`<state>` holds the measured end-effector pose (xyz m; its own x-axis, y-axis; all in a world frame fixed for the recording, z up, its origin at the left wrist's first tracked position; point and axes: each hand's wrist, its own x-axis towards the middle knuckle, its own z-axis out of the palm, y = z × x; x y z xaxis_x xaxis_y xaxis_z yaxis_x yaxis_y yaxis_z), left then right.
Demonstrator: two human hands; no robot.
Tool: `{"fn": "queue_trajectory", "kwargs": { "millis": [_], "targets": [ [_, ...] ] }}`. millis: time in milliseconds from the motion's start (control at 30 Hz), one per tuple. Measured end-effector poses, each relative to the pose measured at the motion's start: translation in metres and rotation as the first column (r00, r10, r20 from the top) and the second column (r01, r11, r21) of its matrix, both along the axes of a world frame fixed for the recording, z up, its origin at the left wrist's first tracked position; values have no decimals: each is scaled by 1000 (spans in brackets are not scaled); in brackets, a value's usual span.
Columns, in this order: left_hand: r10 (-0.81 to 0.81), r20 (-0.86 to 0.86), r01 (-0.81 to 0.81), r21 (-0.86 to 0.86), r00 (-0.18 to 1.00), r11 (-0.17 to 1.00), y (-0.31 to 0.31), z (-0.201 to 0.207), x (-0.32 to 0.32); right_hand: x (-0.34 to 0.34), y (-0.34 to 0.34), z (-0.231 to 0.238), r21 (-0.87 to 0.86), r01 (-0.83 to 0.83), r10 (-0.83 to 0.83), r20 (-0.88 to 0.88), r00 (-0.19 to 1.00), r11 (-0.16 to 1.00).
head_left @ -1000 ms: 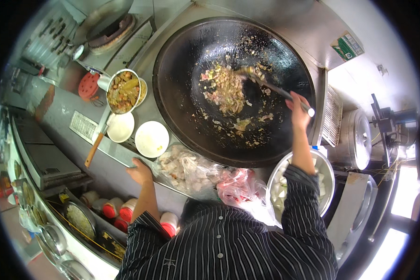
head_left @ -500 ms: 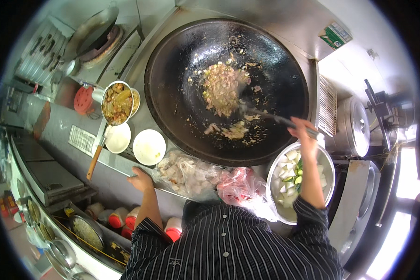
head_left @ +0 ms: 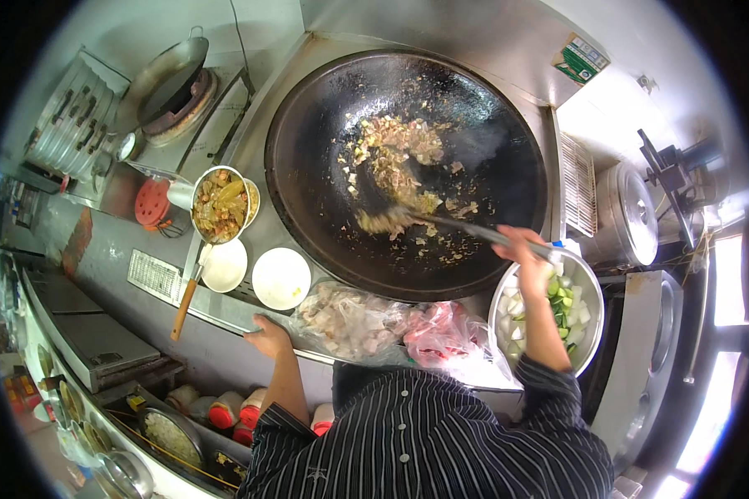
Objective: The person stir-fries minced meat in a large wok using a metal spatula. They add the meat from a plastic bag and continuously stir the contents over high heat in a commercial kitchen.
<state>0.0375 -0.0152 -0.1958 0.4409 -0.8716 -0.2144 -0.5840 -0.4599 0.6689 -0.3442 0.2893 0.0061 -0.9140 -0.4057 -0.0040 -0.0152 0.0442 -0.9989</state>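
Observation:
A large black wok (head_left: 483, 125) holds chopped, browned food (head_left: 395, 166) in pieces, strung from its upper middle down to its lower left. My right hand (head_left: 524, 249) is wrapped around the shaft of a long-handled wok tool (head_left: 466, 227) over the wok's right rim. The tool's head is in the food, smeared by motion, so its shape cannot be made out. At the counter's front edge my left hand (head_left: 270, 338) rests with its fingers apart, holding nothing. Near it lies a clear plastic bag (head_left: 349, 320) of pale pieces.
Beneath my right forearm stands a metal bowl (head_left: 591, 337) of white and green cut vegetables. A pink plastic bag (head_left: 443, 333) lies beside it. Two white bowls (head_left: 281, 279) and a pot (head_left: 198, 224) of cooked food are at left, with a wooden-handled utensil (head_left: 185, 309). Red-lidded jars (head_left: 225, 412) sit below.
The tool's head has swept left and toward me through the food, drawing the heap out into a longer trail. My right hand has shifted slightly left. The whole view has shifted a little.

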Motion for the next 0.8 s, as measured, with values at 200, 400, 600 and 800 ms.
{"fn": "queue_trajectory", "kwargs": {
  "millis": [200, 400, 600, 800],
  "targets": [
    [6, -93, -9, -26, 996, 1000, -3, -9, 3, -16, -28, 7, 240, 154, -140, -76, 987, 958],
    [-148, -155, 138, -73, 977, 988, -8, -28, 26, -61, -183, -88, -220, 384, -361, 136, 923, 897],
    [-705, -208, 713, -48, 678, 699, -25, -23, 137, 22, -100, -40, 11, 49, -48, -57, 997, 999],
    [-632, -456, 691, -49, 627, 721, -33, 47, 137, -23, -42, 7, 208, 229, -179, -233, 956, 951]
  ]
}}
